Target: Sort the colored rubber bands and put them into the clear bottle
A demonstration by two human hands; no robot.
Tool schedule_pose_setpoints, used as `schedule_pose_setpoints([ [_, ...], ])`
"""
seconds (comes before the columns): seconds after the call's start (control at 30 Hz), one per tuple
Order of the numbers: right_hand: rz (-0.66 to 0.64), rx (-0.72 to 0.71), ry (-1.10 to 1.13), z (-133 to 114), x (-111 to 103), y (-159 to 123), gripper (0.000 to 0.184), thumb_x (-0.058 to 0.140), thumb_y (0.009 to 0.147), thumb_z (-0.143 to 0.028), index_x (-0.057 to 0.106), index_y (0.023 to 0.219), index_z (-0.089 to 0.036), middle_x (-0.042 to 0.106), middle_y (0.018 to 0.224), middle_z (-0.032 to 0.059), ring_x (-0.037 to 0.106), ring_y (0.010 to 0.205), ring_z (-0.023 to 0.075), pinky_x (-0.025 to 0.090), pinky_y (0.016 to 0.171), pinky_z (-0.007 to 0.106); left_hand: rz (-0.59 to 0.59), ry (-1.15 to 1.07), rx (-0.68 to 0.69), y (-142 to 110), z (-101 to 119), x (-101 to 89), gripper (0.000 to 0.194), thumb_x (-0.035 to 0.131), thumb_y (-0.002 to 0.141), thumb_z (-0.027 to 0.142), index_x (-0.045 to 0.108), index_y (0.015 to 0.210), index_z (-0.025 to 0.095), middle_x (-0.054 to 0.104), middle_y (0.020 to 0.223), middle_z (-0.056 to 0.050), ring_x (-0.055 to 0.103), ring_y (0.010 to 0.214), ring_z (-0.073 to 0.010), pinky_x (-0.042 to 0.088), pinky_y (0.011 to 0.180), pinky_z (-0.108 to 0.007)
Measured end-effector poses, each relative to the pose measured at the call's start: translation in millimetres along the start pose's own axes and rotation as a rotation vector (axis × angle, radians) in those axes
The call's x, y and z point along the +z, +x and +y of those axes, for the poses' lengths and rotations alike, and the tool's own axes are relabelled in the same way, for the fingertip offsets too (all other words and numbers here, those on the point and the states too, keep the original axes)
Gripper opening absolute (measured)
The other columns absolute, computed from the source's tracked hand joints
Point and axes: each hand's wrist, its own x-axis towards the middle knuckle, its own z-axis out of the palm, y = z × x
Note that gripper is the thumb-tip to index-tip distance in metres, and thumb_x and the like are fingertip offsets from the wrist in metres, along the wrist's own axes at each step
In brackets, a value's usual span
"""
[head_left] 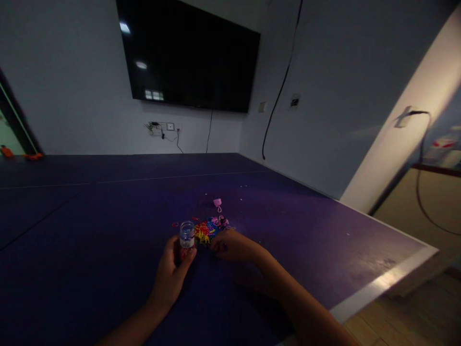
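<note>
The left hand [173,269] has its thumb and fingers wrapped round the lower part of a small clear jar [187,234], which it holds roughly upright, open mouth up, with a pale label on its side and something reddish showing low down by the thumb. To its right, the right hand [232,246] reaches in with its fingers curled down at the near right edge of a heap of colourful little bands [207,231]; whether those fingers grip any of them, I cannot tell from here. The heap lies between the two hands and a little beyond them, yellow, red and orange toward the left hand, blue and pink toward the right. Just past the left hand, a reddish loop [175,224] lies apart from the heap. Farther out, beyond the heap, sits a pink piece with a loop [217,203], on the same dark purple surface [126,216] that spreads out under both hands. Well beyond the hands, a large dark television [190,55] hangs on the wall, with sockets and wires [163,127] below it, and a black cable [281,91] dangles farther to the right
</note>
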Motion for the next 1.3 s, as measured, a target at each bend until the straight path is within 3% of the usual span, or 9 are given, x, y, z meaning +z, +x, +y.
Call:
schedule_pose_setpoints([
  [0.33,-0.067,0.025,0.102,-6.2,1.5,-3.5,0.031,0.056,0.059,-0.001,0.068,0.083,-0.016,0.064,0.069,-0.0010,0.057,0.061,0.0110,0.043,0.055,0.019,-0.022,0.037,0.015,-4.3,13.4,0.0,0.039,0.059,0.074,0.043,0.051,0.103,0.018,0.064,0.097,-0.006,0.061,0.090,-0.0220,0.046,0.080,-0.034],
  [0.4,0.027,0.038,0.089,-4.7,3.5,0.8,0.030,0.054,0.060,0.000,0.068,0.080,-0.017,0.064,0.068,-0.0006,0.057,0.060,0.0110,0.043,0.056,0.020,-0.021,0.047,0.011,-4.3,14.3,-0.3,0.040,0.059,0.074,0.043,0.051,0.104,0.018,0.064,0.098,-0.007,0.061,0.090,-0.0224,0.046,0.081,-0.034],
  [0.57,0.528,0.060,0.091,-0.1,-3.6,8.1,0.036,0.049,0.068,-0.003,0.068,0.092,-0.021,0.068,0.091,0.0058,0.061,0.082,0.0175,0.047,0.072,0.030,-0.021,0.051,0.007,-3.5,14.5,-0.6,0.041,0.060,0.072,0.044,0.052,0.103,0.018,0.064,0.097,-0.007,0.061,0.089,-0.0233,0.047,0.080,-0.036],
  [0.63,0.575,0.050,0.129,-1.0,-9.7,4.9,0.030,0.054,0.070,-0.008,0.068,0.093,-0.022,0.067,0.095,0.0063,0.061,0.086,0.0183,0.047,0.073,0.032,-0.021,0.045,0.010,-3.5,15.2,-0.4,0.040,0.060,0.072,0.044,0.052,0.103,0.019,0.064,0.096,-0.006,0.061,0.089,-0.0230,0.047,0.080,-0.036],
  [0.7,0.432,0.079,0.196,-5.1,-15.0,-1.5,0.019,0.062,0.068,-0.017,0.069,0.085,-0.019,0.068,0.082,0.0047,0.061,0.075,0.0161,0.047,0.065,0.028,-0.024,0.040,0.016,-3.6,15.8,-0.1,0.039,0.060,0.072,0.043,0.052,0.102,0.019,0.064,0.097,-0.006,0.061,0.089,-0.0226,0.046,0.081,-0.036],
  [0.83,-0.200,0.116,0.351,-21.2,-17.4,-12.9,0.026,0.074,0.058,-0.030,0.068,0.079,-0.017,0.063,0.062,-0.0024,0.056,0.055,0.0093,0.041,0.050,0.019,-0.019,0.040,0.021,-3.4,15.0,0.2,0.038,0.060,0.072,0.043,0.052,0.102,0.019,0.064,0.095,-0.006,0.061,0.088,-0.0219,0.047,0.080,-0.035],
  [0.9,-0.405,0.142,0.299,-29.1,-14.1,-13.6,0.030,0.077,0.054,-0.028,0.067,0.079,-0.017,0.061,0.059,-0.0046,0.055,0.052,0.0078,0.038,0.047,0.017,-0.014,0.046,0.018,-3.3,14.4,0.1,0.039,0.059,0.072,0.043,0.052,0.101,0.019,0.064,0.095,-0.006,0.061,0.088,-0.0217,0.047,0.080,-0.035],
  [1.1,-0.518,0.161,0.214,-32.3,-1.9,-6.5,0.017,0.072,0.059,-0.020,0.067,0.074,-0.016,0.058,0.054,-0.0064,0.054,0.050,0.0071,0.037,0.045,0.016,-0.056,0.107,0.048,-5.7,15.5,-1.2,0.037,0.059,0.072,0.039,0.051,0.102,0.020,0.064,0.096,-0.007,0.061,0.088,-0.0221,0.047,0.079,-0.036],
  [1.3,-0.520,0.104,0.204,-35.5,-3.5,-9.5,0.008,0.063,0.064,-0.012,0.068,0.068,-0.016,0.058,0.052,-0.0055,0.052,0.048,0.0062,0.034,0.043,0.015,-0.078,0.228,0.173,-9.2,14.4,-2.9,0.029,0.058,0.071,0.030,0.053,0.098,0.021,0.063,0.094,-0.005,0.060,0.085,-0.0214,0.047,0.077,-0.036],
])
